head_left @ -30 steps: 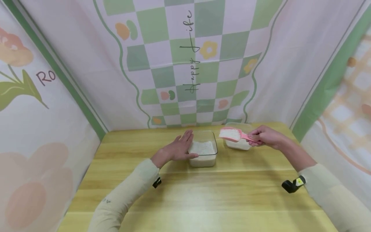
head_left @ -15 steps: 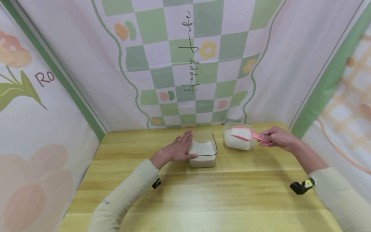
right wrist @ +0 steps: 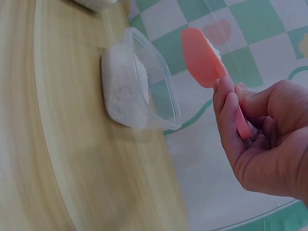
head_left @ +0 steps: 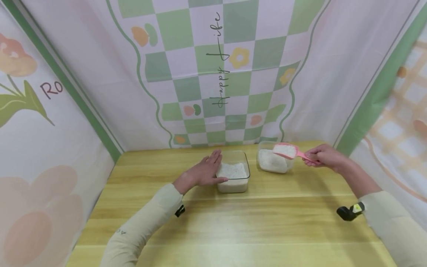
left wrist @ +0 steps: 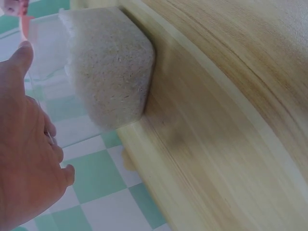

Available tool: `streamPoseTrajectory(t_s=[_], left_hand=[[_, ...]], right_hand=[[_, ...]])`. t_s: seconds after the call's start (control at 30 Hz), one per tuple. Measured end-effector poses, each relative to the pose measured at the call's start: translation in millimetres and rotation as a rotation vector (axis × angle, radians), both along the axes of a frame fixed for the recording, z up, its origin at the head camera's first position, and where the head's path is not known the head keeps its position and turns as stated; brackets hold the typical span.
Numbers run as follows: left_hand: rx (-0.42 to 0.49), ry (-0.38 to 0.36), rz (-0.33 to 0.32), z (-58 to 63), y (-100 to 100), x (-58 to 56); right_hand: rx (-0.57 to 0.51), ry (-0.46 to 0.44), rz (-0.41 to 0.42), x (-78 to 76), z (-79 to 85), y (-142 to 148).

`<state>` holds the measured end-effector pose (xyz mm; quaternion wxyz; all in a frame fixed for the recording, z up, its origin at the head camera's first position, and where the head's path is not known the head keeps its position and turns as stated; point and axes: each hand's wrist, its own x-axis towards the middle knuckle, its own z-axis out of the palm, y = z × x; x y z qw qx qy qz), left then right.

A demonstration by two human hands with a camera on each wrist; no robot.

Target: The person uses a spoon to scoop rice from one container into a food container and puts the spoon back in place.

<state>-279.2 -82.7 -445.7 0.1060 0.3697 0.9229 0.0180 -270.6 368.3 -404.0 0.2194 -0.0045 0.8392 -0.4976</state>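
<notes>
In the head view, my left hand rests at the left rim of a clear rectangular container, fingers extended and thumb along its near side. White rice fills this container's lower part. My right hand pinches the handle of a pink scoop, which carries a heap of white grains. The scoop hangs above the right part of a second clear plastic container, apart from the white grains inside it. In the right wrist view, the scoop shows its underside, its handle between thumb and fingers.
Both containers stand near the back of a wooden table, with a gap between them. A checkered green and white cloth hangs right behind the table. Patterned cloths also hang on the left and right sides.
My right hand has moved right with the loaded scoop, from the left edge of the second container to above its right side. My left hand has stayed in place.
</notes>
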Motion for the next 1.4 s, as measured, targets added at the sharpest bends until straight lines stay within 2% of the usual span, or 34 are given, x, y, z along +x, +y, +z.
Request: streamPoseTrajectory(t_s=[0.23,0.53,0.77,0.97,1.4], left_hand=[[0.011,-0.023,0.005,-0.5,0,0.6],[-0.009,-0.003,0.001,1.1,2,-1.3],[0.009,-0.016,-0.007,0.8,2,0.0],[0.017,-0.028,0.016,-0.3,0,1.5],[0.008,-0.025,0.018,-1.2,1,1.2]], right_hand=[[0.028,0.018,0.012,-5.0,-0.9,4],[0.122,0.091,0.017,-18.4,-5.2,7],[0.127,0.073,-0.028,-24.5,-9.3,1],[0.196,0.107,-0.041,-30.5,-11.5,-9],[0.314,0.174,-0.076,-30.3,-14.9,-12]])
